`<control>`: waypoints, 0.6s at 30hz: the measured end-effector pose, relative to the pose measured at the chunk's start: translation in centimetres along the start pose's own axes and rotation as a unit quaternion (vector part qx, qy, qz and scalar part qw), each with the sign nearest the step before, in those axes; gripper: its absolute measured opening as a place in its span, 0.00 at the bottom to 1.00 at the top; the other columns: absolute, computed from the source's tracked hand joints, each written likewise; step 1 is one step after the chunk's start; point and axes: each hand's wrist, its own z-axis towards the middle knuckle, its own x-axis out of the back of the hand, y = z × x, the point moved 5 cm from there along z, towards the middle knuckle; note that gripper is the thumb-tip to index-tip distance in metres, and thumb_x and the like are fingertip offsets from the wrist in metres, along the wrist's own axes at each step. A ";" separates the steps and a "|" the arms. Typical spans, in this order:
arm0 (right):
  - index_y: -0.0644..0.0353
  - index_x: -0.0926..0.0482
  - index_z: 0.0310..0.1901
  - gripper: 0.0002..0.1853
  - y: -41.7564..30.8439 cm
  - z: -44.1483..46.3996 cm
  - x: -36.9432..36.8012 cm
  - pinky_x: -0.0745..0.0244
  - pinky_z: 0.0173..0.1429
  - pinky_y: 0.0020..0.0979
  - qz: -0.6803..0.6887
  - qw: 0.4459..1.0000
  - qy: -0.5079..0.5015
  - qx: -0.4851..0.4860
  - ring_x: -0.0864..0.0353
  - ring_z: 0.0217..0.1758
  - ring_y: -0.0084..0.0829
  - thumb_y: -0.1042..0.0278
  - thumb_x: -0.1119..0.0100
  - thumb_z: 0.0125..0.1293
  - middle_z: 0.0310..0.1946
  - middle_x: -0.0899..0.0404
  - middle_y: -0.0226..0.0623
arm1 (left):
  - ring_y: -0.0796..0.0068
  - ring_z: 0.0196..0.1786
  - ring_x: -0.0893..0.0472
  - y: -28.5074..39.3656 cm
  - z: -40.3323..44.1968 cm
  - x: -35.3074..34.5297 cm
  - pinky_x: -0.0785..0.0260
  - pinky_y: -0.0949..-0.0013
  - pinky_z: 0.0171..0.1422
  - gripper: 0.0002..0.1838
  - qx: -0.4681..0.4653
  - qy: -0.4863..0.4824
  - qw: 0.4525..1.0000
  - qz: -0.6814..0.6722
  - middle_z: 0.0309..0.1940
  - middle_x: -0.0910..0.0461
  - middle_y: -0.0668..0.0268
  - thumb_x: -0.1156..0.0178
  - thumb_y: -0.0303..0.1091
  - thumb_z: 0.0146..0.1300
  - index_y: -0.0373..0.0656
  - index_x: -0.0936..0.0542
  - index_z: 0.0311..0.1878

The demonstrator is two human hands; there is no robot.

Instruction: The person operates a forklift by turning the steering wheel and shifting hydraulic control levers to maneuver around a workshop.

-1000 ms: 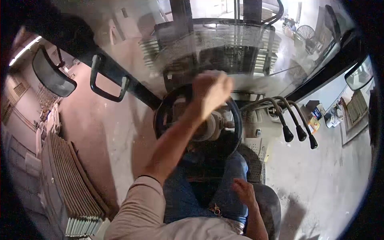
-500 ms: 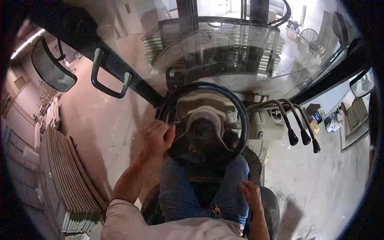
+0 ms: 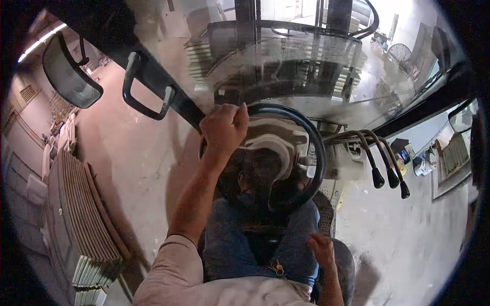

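My left hand (image 3: pixel 224 127) is closed at the upper left of the black steering wheel (image 3: pixel 320 163), its back toward me. The hand covers that part of the rim, so whether it grips the rim itself or a knob on it is hidden. Near my right thigh, my right hand (image 3: pixel 321 248) rests with its fingers curled in, and nothing shows in them. Three bent control levers (image 3: pixel 377 177) with black knobs rise right of the wheel, apart from both hands. A key ring (image 3: pixel 277 268) lies at my waist.
A scratched windshield (image 3: pixel 286 76) stands ahead, with mast uprights (image 3: pixel 247 30) behind it. On the left are a grab handle (image 3: pixel 148 109), a mirror (image 3: pixel 69 74) and stacked long slats (image 3: pixel 92 214) on the floor. A fan (image 3: pixel 399 53) and goods stand at the right.
My left hand has gone up and to the right along the wheel, and the wheel has turned clockwise. The view outside has shifted slightly. My right hand stays by the thigh.
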 end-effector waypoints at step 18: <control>0.69 0.16 0.55 0.15 3.6 -1.0 -1.3 0.18 0.50 0.33 0.037 0.998 -0.014 -0.042 0.12 0.44 0.30 0.66 0.39 0.74 0.39 0.11 0.42 | 0.57 0.20 0.22 0.5 -0.2 0.9 0.32 0.56 0.24 0.19 0.013 -0.030 0.999 0.006 0.19 0.24 0.60 0.34 0.40 0.70 0.46 0.23 0.22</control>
